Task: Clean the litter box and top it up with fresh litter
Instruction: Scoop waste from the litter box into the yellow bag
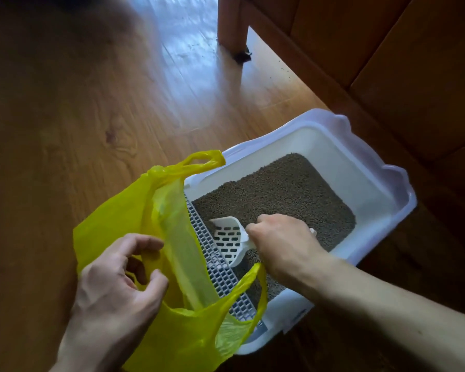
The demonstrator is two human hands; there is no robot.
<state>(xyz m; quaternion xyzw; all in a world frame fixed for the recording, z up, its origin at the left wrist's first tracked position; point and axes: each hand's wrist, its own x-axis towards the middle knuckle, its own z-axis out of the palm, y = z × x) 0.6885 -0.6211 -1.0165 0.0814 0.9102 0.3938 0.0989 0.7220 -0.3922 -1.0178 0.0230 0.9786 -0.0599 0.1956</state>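
A white litter box (360, 162) with a pale lilac rim sits on the wooden floor, holding grey-brown litter (279, 191). A slotted grey grate (220, 267) runs along its near-left side. My right hand (282, 245) grips the handle of a white slotted scoop (227, 237), whose blade lies over the litter beside the grate. My left hand (118, 280) holds the edge of a yellow plastic bag (124, 218), which hangs open right next to the box's left side. One bag handle (261, 288) drapes over the grate.
Wooden floor (91, 103) stretches to the left and far side. A wooden furniture leg (231, 25) and panels (387, 63) stand close behind and to the right of the box. Scattered litter grains (282, 69) lie on the floor near the furniture.
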